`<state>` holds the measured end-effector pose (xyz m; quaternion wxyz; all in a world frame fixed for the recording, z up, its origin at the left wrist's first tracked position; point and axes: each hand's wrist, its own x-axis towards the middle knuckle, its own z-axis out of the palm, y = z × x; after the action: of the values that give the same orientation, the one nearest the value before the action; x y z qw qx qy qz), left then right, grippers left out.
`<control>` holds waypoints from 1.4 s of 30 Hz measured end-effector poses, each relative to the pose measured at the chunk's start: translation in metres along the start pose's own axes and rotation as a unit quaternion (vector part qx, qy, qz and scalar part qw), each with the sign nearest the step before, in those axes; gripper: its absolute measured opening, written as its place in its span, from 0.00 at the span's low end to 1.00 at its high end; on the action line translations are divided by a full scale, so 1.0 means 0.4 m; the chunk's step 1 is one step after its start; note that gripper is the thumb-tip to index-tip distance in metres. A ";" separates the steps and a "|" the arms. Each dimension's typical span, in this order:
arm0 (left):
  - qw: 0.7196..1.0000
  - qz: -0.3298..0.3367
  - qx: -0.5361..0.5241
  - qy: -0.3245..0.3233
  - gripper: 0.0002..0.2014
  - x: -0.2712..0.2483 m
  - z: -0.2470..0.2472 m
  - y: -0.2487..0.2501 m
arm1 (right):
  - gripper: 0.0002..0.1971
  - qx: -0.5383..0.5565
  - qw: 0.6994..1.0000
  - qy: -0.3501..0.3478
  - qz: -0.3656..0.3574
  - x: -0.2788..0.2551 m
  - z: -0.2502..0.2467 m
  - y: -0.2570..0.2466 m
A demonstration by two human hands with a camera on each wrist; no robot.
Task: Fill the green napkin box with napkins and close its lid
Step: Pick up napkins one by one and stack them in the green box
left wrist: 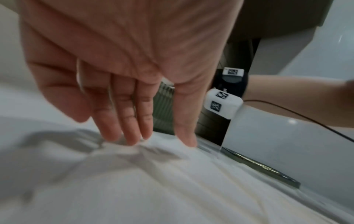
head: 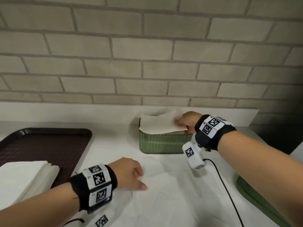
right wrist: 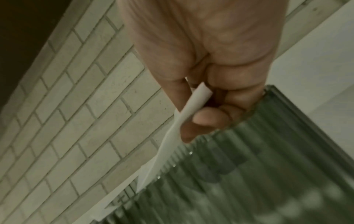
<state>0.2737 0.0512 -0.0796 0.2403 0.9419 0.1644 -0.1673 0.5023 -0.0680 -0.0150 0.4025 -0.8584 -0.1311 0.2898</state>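
The green ribbed napkin box (head: 165, 142) stands open near the brick wall. A white napkin (head: 159, 123) lies tilted across its top, partly over the rim. My right hand (head: 177, 123) is at the box's right end and pinches that napkin's edge between thumb and fingers; the right wrist view shows the napkin (right wrist: 184, 119) held in the right hand (right wrist: 189, 121) just above the ribbed box (right wrist: 249, 174). My left hand (head: 141, 179) rests with straight fingers (left wrist: 134, 133) on the wrinkled white cloth (left wrist: 153, 181), holding nothing. A stack of white napkins (head: 24, 176) lies at the left.
A dark brown tray (head: 49, 143) lies at the left, under the napkin stack. A green rounded piece (head: 252, 197), perhaps the lid, lies at the right edge. A black cable (head: 229, 194) crosses the white cloth (head: 172, 194). The brick wall (head: 147, 63) stands close behind the box.
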 end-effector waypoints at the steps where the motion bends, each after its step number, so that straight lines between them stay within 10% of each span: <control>1: 1.000 0.005 0.001 0.002 0.23 0.002 0.011 0.005 | 0.21 -0.041 0.999 0.001 0.003 0.017 0.004 0.002; 7: 0.999 0.043 0.013 0.031 0.13 0.022 0.040 0.033 | 0.27 -0.369 0.929 0.014 -0.006 0.017 0.028 -0.027; 16: 0.992 0.070 0.020 0.104 0.09 0.009 0.009 0.035 | 0.32 -0.526 0.850 0.025 -0.007 0.188 0.038 0.043; 23: 0.982 0.095 -0.054 0.153 0.10 -0.018 -0.054 0.038 | 0.19 -0.515 0.853 0.080 -0.023 -0.009 0.067 -0.084; 29: 0.969 0.102 -0.077 0.214 0.07 -0.029 -0.132 0.036 | 0.30 -0.620 0.783 -0.022 -0.044 0.397 0.072 0.066; 33: 0.958 0.095 -0.100 0.252 0.06 -0.044 -0.178 0.021 | 0.30 -0.649 0.760 -0.030 -0.034 0.052 0.054 -0.031; 38: 0.948 0.074 -0.158 0.265 0.05 -0.065 -0.229 -0.014 | 0.25 -0.708 0.705 -0.014 -0.040 -0.062 0.076 -0.077; 42: 0.927 0.075 -0.216 0.298 0.05 -0.072 -0.273 -0.041 | 0.30 -0.638 0.762 -0.045 -0.105 -0.047 0.129 -0.118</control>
<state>0.2675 0.1135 0.0158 0.3900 0.8832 0.1897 0.1787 0.4566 -0.0146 0.0022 -0.2162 -0.8836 -0.3934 0.1334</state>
